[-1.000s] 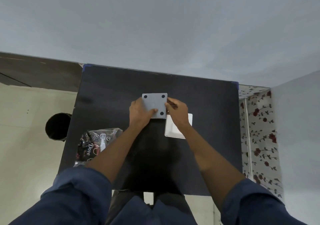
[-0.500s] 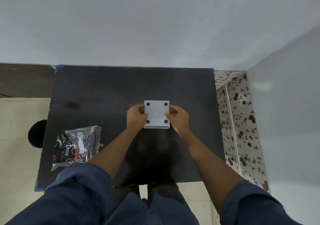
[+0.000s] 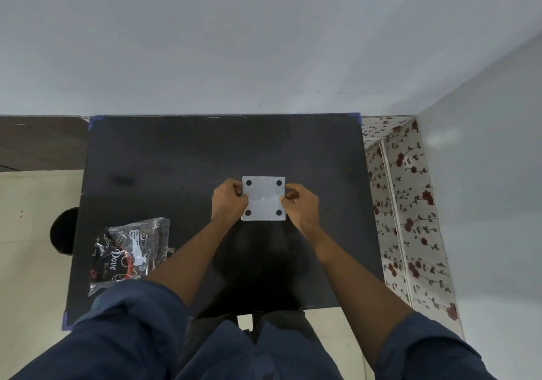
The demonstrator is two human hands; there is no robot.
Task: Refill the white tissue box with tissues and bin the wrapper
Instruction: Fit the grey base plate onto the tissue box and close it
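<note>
The white tissue box [image 3: 263,199] stands on the black table [image 3: 176,159], its underside up with a black pad in each corner. My left hand [image 3: 228,203] grips its left edge and my right hand [image 3: 302,203] grips its right edge, fingers curled over the top. The box's inside and any tissues are hidden. The black and clear plastic wrapper [image 3: 129,250] with the word Dove lies flat near the table's front left corner, apart from both hands.
A round black bin [image 3: 63,233] stands on the floor just left of the table, beside the wrapper. A grey wall runs behind the table and a flowered surface [image 3: 404,203] borders the right side.
The bottom panel, held beside the open box a second ago, now sits squarely on the box with both hands at its sides. The view has swung to the left.
</note>
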